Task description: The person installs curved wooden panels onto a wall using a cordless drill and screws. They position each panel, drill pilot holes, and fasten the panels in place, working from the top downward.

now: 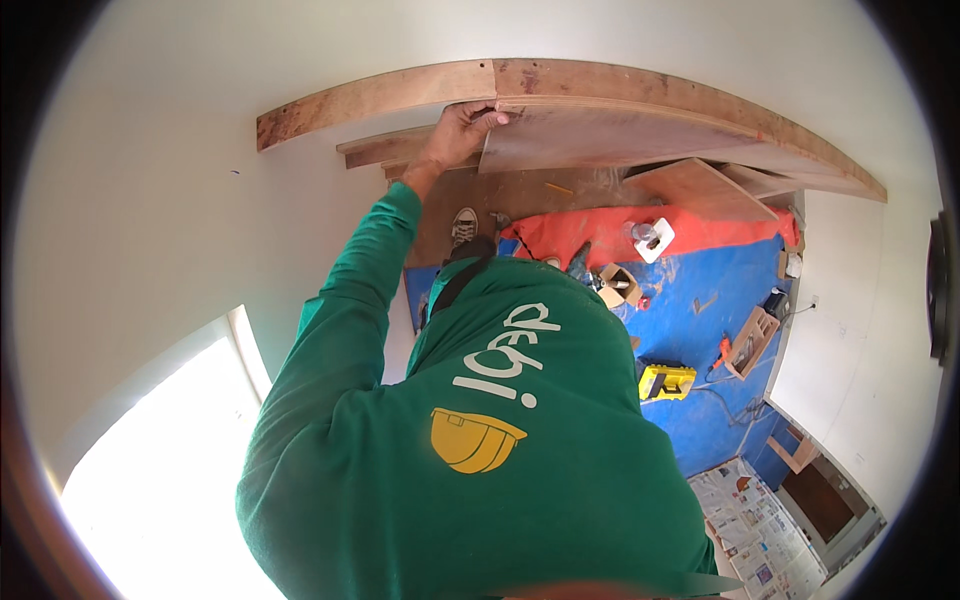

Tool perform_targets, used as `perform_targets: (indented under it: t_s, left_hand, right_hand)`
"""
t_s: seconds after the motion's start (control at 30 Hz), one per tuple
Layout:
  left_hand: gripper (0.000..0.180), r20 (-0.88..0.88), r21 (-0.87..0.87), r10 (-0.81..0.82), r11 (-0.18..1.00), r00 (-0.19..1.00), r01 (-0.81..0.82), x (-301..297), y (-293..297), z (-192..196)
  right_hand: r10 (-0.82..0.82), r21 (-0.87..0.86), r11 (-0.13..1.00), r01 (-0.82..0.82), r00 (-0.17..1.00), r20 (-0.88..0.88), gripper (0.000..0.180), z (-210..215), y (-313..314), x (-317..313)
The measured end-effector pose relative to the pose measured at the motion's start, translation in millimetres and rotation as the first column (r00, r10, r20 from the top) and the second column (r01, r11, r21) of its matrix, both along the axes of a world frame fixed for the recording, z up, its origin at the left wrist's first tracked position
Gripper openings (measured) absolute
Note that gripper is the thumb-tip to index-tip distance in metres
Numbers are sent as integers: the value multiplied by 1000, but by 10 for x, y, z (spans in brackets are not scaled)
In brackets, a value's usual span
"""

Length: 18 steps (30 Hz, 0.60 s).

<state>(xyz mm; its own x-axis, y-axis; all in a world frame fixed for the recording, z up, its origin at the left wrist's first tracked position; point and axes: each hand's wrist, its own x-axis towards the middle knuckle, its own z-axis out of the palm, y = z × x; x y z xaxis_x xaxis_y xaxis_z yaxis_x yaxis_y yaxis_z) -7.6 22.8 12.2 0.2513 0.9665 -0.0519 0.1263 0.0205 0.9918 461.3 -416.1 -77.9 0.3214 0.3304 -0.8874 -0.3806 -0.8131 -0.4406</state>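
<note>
Your left hand [462, 128] is raised to the wall, its fingers curled around the near edge of a thin plywood sheet [600, 135], gripping it where it meets the long wooden beam [400, 95] fixed along the wall. The sheet lies flat just under that beam, and a second stretch of beam [700, 105] runs on to the right above it. Your right hand is out of sight, so you cannot tell whether it is open or closed.

Your own green sweatshirt [480, 450] fills the middle of the view and hides much of what lies below the sheet; it bears a yellow hard-hat emblem [472, 440] and white lettering above that. Below the hand a grey sneaker [463, 226] shows on brown floor.

More boards crowd the space to the right: a loose plywood panel [700, 188] leans tilted just beside the sheet. Under these an orange tarp [600, 230] overlaps a blue tarp [710, 300]. On the orange tarp sits a white jug [652, 238] with a round lid. Nearby on the blue lies an open cardboard box [618, 285], farther down a yellow tool case [666, 381], and to the right a small wooden tray [752, 342] with tools. Newspapers [745, 520] cover the floor at lower right. A bright window [170, 470] glares at lower left.
</note>
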Motion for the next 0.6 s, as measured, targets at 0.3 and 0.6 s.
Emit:
perform_targets:
  t_s: [0.3, 0.6]
  left_hand:
    - [37, -431, 275, -43, 945, 901, 176, -144, 111, -46]
    - [53, -534, 128, 0, 988, 845, 81, -159, -26, -780]
  right_hand:
    - [59, -53, 997, -58, 998, 33, 43, 80, -246, -28]
    - [70, -171, 984, -46, 988, 135, 39, 271, -583, -297]
